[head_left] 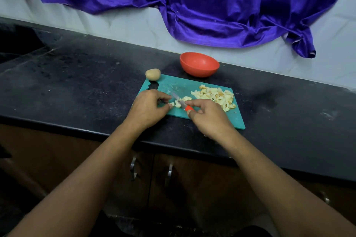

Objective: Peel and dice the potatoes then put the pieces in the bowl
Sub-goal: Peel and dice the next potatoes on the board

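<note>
left hand (148, 107): pinches pale cut potato pieces (177, 104)
right hand (211, 118): grips small orange-handled knife (183, 103)
risk: your blade slips onto left fingertips (170, 106)

The board (173, 84) lies on the counter (86, 82). From its middle, the bowl (199, 64) sits behind at twelve o'clock. The whole potato (153, 73) is at ten, by the corner. The big pile (215, 96) lies on the board at three. The knife (180, 101) and small pieces (174, 104) lie in the middle.

Right hand (209, 116) grips the orange-handled knife (182, 103), blade among a few potato pieces (178, 103) pinched by the left hand (149, 107) on the teal cutting board (237, 121); diced pile (215, 97) beside, red bowl (199, 64) behind, whole potato (153, 73) at the board's corner.
</note>
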The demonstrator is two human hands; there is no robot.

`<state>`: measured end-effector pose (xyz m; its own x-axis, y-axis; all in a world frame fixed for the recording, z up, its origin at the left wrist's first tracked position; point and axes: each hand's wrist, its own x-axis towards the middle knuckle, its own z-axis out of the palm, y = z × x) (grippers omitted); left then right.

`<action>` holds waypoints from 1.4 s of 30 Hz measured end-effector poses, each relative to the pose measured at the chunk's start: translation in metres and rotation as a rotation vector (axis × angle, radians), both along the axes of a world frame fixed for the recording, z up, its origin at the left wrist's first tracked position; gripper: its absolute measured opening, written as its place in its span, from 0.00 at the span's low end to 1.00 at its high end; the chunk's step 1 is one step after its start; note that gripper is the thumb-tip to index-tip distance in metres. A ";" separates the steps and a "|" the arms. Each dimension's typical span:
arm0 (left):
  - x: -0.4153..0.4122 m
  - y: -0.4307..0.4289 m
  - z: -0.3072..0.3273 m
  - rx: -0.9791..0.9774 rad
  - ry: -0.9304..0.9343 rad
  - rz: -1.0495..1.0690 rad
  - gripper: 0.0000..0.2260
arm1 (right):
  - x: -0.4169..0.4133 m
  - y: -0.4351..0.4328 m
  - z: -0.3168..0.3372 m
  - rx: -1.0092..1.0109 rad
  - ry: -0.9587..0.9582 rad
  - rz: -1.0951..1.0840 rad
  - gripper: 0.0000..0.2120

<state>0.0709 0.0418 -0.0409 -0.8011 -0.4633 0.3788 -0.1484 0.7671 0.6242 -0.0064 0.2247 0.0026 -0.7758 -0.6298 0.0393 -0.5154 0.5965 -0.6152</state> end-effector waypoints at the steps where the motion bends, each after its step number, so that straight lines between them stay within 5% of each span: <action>1: 0.000 0.000 -0.001 0.000 0.000 0.016 0.14 | 0.002 0.001 0.002 0.010 0.039 0.003 0.15; 11: 0.001 0.004 -0.002 -0.118 -0.032 0.128 0.03 | 0.027 -0.009 0.010 0.200 0.350 0.036 0.20; 24: 0.003 0.004 0.002 -0.080 -0.030 0.131 0.03 | 0.033 -0.009 -0.015 0.351 0.573 0.171 0.25; 30: 0.003 0.004 0.002 -0.041 -0.053 0.135 0.04 | 0.010 0.003 -0.017 0.194 0.357 0.001 0.20; 34: 0.004 0.006 0.002 -0.031 -0.026 0.088 0.05 | -0.016 0.008 -0.018 -0.153 0.053 -0.023 0.17; 42: -0.007 0.004 0.002 0.027 -0.006 0.073 0.09 | -0.035 0.025 -0.045 -0.471 0.010 -0.067 0.18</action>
